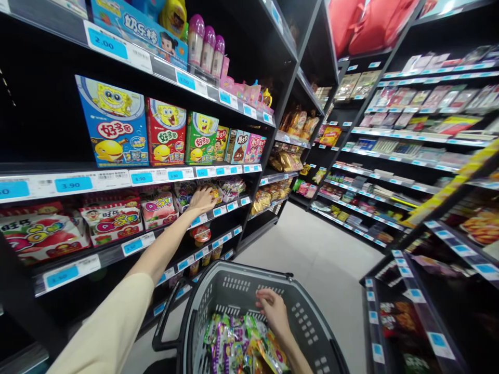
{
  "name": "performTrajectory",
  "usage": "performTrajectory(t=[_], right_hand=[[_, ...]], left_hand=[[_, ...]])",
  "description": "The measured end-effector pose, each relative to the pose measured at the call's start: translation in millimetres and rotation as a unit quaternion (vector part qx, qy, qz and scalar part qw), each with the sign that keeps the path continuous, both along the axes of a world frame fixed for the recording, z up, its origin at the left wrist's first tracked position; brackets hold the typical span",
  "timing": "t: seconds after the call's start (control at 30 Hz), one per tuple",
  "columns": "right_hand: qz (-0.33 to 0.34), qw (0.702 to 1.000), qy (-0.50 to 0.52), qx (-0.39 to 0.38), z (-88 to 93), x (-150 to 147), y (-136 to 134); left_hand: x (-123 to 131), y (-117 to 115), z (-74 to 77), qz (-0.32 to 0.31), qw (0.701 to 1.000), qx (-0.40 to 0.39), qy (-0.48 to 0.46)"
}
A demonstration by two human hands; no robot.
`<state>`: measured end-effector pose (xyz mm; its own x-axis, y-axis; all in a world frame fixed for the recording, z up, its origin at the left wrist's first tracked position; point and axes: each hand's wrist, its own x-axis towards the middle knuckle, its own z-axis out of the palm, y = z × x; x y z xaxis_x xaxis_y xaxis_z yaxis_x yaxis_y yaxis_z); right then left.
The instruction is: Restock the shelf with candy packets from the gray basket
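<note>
My left hand (202,201) reaches into a low shelf on the left. Its fingers lie stretched over the candy bags there, beside a small yellow packet (216,194), and no grip on a bag is visible. Dark candy bags (233,188) sit just to its right, and a pink-and-white gummy bag (157,208) to its left. Over the grey shopping basket (312,298), my right hand (274,310) hovers with loosely curled fingers and nothing visible in them. Beneath it, inside the basket, is a heap of purple, green and orange snack packets (237,340).
Boxed snacks (117,122) line the shelf above my left hand. The basket's black handle (167,317) hangs out near the left shelving. Grey floor (312,239) runs between the racks, with a low black shelf unit (421,306) at right.
</note>
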<state>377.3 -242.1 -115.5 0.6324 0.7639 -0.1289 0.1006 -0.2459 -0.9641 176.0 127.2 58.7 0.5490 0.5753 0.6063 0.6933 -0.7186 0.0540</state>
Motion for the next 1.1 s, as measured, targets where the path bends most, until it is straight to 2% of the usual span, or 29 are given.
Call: performTrajectory(t=[0.33, 0.53, 0.73, 0.9, 0.97, 1.03, 1.1], right_hand=[[0.015, 1.000, -0.024, 0.009, 0.4, 0.2, -0.2], [0.037, 0.998, -0.040, 0.010, -1.9, 3.9, -4.3], [0.050, 0.998, -0.043, 0.017, -5.1, 8.8, -1.9], [0.070, 0.994, -0.087, 0.015, 4.4, 8.5, -7.6], [0.072, 0.991, -0.109, 0.009, 7.9, 8.6, -11.7], [0.067, 0.991, -0.116, -0.016, 8.2, 9.7, -14.4], [0.062, 0.991, -0.115, -0.038, 6.1, 10.8, -15.8]], left_hand=[[1.8, -1.0, -1.9, 0.025, 0.998, -0.007, 0.050], [0.3, -1.9, 0.5, -0.026, 0.998, -0.020, 0.062], [4.4, -12.2, 4.9, 0.010, 0.997, -0.017, 0.081], [10.4, -20.3, 7.7, 0.027, 0.993, -0.057, 0.097], [19.1, -23.0, 4.4, 0.032, 0.994, -0.068, 0.085], [34.6, -30.9, -3.8, 0.009, 1.000, -0.001, 0.007], [54.3, -51.0, -17.0, -0.027, 0.999, 0.018, -0.033]])
